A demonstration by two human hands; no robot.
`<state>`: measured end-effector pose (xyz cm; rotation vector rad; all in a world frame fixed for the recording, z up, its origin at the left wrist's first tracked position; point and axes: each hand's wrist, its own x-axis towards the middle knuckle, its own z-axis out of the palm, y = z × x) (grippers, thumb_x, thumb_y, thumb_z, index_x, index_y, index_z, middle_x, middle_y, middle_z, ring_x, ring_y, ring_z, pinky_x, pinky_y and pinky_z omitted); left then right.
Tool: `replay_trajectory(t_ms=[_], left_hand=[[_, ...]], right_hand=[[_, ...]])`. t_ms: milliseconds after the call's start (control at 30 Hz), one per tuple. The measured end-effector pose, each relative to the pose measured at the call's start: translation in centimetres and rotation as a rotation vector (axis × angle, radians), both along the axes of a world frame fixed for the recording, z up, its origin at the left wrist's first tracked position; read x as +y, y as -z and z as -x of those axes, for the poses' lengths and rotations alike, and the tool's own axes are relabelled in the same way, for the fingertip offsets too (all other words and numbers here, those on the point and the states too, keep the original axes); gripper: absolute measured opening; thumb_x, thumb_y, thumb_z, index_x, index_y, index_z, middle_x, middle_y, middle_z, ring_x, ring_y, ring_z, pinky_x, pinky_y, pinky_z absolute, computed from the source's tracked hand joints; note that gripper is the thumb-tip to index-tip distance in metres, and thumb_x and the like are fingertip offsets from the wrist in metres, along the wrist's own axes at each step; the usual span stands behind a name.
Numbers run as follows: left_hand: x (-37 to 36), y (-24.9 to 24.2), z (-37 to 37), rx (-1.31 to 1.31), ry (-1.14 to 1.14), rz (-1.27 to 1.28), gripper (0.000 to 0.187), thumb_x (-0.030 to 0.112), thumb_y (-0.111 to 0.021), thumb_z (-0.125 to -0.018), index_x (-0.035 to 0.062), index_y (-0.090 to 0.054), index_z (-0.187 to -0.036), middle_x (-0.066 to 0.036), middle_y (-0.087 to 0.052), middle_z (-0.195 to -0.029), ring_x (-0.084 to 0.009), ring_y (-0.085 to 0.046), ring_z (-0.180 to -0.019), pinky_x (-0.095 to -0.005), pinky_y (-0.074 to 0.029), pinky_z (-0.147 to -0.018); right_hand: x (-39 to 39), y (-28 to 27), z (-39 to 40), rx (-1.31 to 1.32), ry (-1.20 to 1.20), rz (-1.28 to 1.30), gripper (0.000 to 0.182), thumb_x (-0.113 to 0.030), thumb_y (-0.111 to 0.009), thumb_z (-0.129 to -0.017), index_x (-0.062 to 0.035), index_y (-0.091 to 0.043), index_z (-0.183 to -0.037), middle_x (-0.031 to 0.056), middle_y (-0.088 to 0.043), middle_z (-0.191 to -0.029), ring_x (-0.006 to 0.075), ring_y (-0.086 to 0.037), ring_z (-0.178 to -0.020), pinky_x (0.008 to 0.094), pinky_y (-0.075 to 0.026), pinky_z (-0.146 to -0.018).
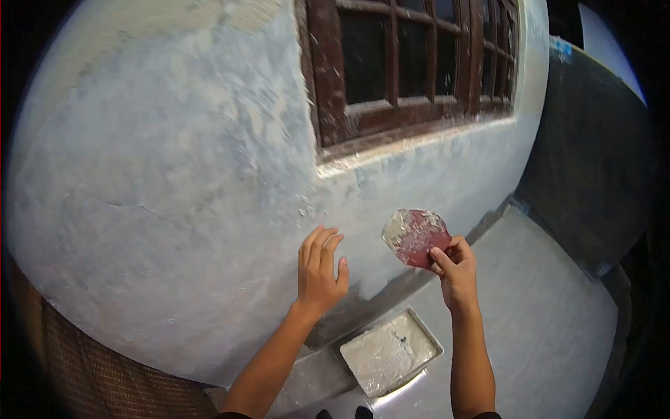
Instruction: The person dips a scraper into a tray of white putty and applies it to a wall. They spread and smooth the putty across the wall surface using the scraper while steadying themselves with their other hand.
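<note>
Between thumb and fingers, my right hand grips a flat red putty scraper by its lower right edge. Pale putty is smeared over the scraper's face and thickest toward its left side. My left hand is raised in front of the wall, its fingers slightly bent, thumb apart, with nothing in it. Behind both hands stands the wall, coated in patchy grey-white putty. Below and between my forearms, a rectangular tray of wet, cream-coloured putty rests on the floor.
A brown wooden window frame with dark panes is set in the wall above. A large dark panel stands at the right on the grey floor. Brown woven matting lies at lower left.
</note>
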<state>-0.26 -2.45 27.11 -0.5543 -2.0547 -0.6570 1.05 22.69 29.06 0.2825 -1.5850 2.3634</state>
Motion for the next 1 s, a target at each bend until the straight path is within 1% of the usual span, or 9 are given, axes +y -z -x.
replay_trajectory(t_ms=[133, 333, 467, 533, 567, 600, 667, 800, 1000], left_hand=[[-2.2, -3.8, 3.6, 0.162, -0.104, 0.056, 0.041, 0.006, -0.057, -0.077, 0.002, -0.053, -0.118, -0.016, -0.052, -0.127, -0.0381, -0.042, -0.127, -0.0468, -0.033, -0.105], [-6.9, -10.9, 4.1, 0.319, -0.255, 0.13, 0.043, 0.01, -0.056, -0.077, 0.003, -0.052, -0.119, -0.015, -0.05, -0.13, -0.0373, -0.041, -0.129, -0.0474, -0.032, -0.105], [-9.9, -14.6, 3.4, 0.418, -0.307, 0.166, 0.044, 0.01, -0.056, -0.076, 0.0038, -0.052, -0.12, -0.014, -0.049, -0.131, -0.0371, -0.039, -0.13, -0.0482, -0.031, -0.106], [-11.2, -16.2, 3.5, 0.46, -0.362, 0.193, 0.047, 0.01, -0.056, -0.075, 0.0042, -0.051, -0.122, -0.014, -0.048, -0.133, -0.0371, -0.039, -0.131, -0.0493, -0.03, -0.108], [-11.7, -16.9, 3.6, 0.473, -0.366, 0.194, 0.047, 0.01, -0.056, -0.075, 0.0042, -0.051, -0.122, -0.014, -0.048, -0.133, -0.0371, -0.039, -0.131, -0.0493, -0.03, -0.108], [-12.3, -17.6, 3.6, 0.483, -0.385, 0.22, 0.048, 0.01, -0.056, -0.076, 0.0044, -0.05, -0.123, -0.014, -0.047, -0.135, -0.0373, -0.038, -0.131, -0.05, -0.029, -0.109], [-13.3, -18.8, 3.9, 0.504, -0.406, 0.253, 0.049, 0.011, -0.056, -0.076, 0.0046, -0.05, -0.124, -0.014, -0.046, -0.136, -0.0374, -0.037, -0.132, -0.0506, -0.028, -0.109], [-15.7, -20.1, 5.4, 0.564, -0.448, 0.314, 0.051, 0.017, -0.055, -0.078, 0.0061, -0.047, -0.127, -0.015, -0.044, -0.138, -0.0378, -0.035, -0.134, -0.0526, -0.027, -0.11], [-16.3, -19.7, 6.0, 0.644, -0.439, 0.351, 0.055, 0.023, -0.055, -0.079, 0.0075, -0.04, -0.13, -0.017, -0.043, -0.138, -0.039, -0.036, -0.134, -0.0541, -0.027, -0.11]], right_hand=[[-3.7, -4.1, 5.1, 0.181, -0.046, 0.008, 0.013, -0.005, -0.066, -0.089, -0.0046, -0.053, -0.092, 0.0024, -0.061, -0.088, 0.0085, -0.057, -0.077, 0.0235, -0.05, -0.069], [-10.5, -13.3, 6.7, 0.432, -0.008, -0.014, 0.01, -0.002, -0.063, -0.09, -0.0025, -0.053, -0.093, 0.0021, -0.06, -0.087, 0.0069, -0.055, -0.076, 0.0236, -0.047, -0.072], [-14.6, -17.5, 7.5, 0.672, 0.168, -0.072, 0.007, 0.001, -0.062, -0.088, -0.0002, -0.055, -0.09, 0.0038, -0.059, -0.083, 0.0083, -0.055, -0.076, 0.0235, -0.045, -0.068], [-16.3, -19.3, 7.4, 0.834, 0.408, -0.289, 0.006, 0.004, -0.061, -0.087, 0.0014, -0.055, -0.087, 0.0069, -0.058, -0.079, 0.0091, -0.055, -0.075, 0.0254, -0.045, -0.065], [-17.5, -20.1, 7.3, 0.862, 0.389, -0.215, 0.007, 0.006, -0.06, -0.084, 0.0016, -0.055, -0.087, 0.011, -0.056, -0.078, 0.0141, -0.056, -0.071, 0.0289, -0.045, -0.061], [-18.2, -20.7, 7.9, 0.989, 0.526, -0.31, 0.011, 0.009, -0.059, -0.081, 0.0008, -0.055, -0.087, 0.0129, -0.055, -0.078, 0.0246, -0.058, -0.07, 0.0339, -0.046, -0.061], [-19.5, -21.9, 8.2, 1.158, 0.71, -0.377, 0.015, 0.011, -0.058, -0.075, 0.0004, -0.056, -0.085, 0.0141, -0.054, -0.08, 0.0325, -0.058, -0.072, 0.0371, -0.047, -0.063], [-21.7, -22.7, 9.3, 1.292, 0.997, -0.537, 0.013, 0.003, -0.062, -0.072, -0.0034, -0.057, -0.081, 0.0115, -0.056, -0.082, 0.0299, -0.059, -0.075, 0.0378, -0.049, -0.062], [-23.6, -22.5, 11.1, 1.357, 1.126, -0.607, 0.01, -0.001, -0.061, -0.071, -0.0057, -0.055, -0.077, 0.0082, -0.053, -0.082, 0.0252, -0.058, -0.077, 0.0349, -0.05, -0.062]])
